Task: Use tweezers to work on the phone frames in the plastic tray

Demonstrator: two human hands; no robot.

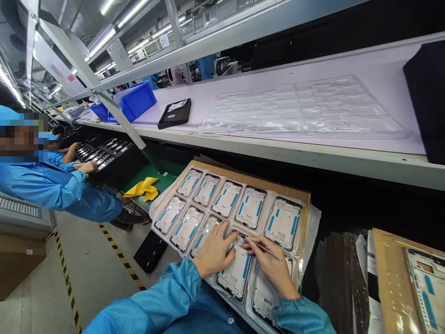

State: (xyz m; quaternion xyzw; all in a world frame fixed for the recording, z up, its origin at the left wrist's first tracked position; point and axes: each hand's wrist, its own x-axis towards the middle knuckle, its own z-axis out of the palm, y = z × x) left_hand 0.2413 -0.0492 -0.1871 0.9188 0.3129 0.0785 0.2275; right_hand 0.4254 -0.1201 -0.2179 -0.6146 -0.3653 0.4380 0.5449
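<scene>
A clear plastic tray (208,217) lies in front of me, with phone frames in its pockets. They are silvery plates with black rims and blue strips. My left hand (216,248) lies with fingers spread across one phone frame (205,234) and the edge of the one to its right. Pinched in my right hand (269,264) is a slim metal tool, by its look tweezers (266,249). Its tip is at the top of the phone frame (236,269) between my hands, partly hidden by fingers. Under my right forearm another phone frame (264,294) is partly covered.
Cardboard (292,188) lies beneath the tray. Above runs a shelf (215,134) with clear empty trays (295,106), a black box (174,113) and blue bins (135,102). More stacked frames (429,287) stand at right. A co-worker in blue (66,190) works at left, near yellow wrapping (142,188).
</scene>
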